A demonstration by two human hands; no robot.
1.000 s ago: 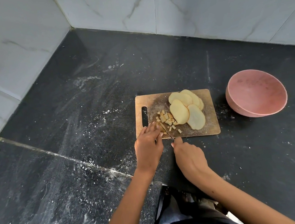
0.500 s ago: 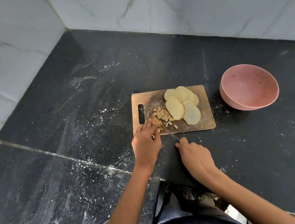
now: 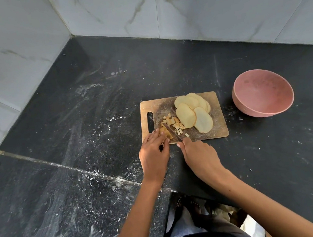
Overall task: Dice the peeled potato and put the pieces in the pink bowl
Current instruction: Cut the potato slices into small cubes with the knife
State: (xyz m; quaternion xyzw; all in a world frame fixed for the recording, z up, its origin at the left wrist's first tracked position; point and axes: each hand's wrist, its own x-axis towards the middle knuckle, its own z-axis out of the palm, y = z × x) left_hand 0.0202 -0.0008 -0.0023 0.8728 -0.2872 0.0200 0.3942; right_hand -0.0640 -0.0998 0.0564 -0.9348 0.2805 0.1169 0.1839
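Note:
A small wooden cutting board (image 3: 217, 132) lies on the black counter. Several pale potato slices (image 3: 193, 111) overlap on its right half. A heap of small diced pieces (image 3: 173, 125) sits at its left middle. My left hand (image 3: 154, 154) pinches potato strips (image 3: 165, 133) down at the board's front left corner. My right hand (image 3: 198, 155) grips a knife handle, and the knife blade (image 3: 172, 132) lies slanted across the strips just right of my left fingertips. The pink bowl (image 3: 263, 93) stands to the right of the board with nothing in it.
The black stone counter (image 3: 94, 114) is dusted with white specks and has a seam running across its left part. Marble-tiled walls (image 3: 142, 11) close off the back and left. The counter's front edge lies just under my forearms.
The knife blade has moved up and forward onto the strips under my left fingers. My right hand has followed closer to the board's edge. The camera view has shifted slightly.

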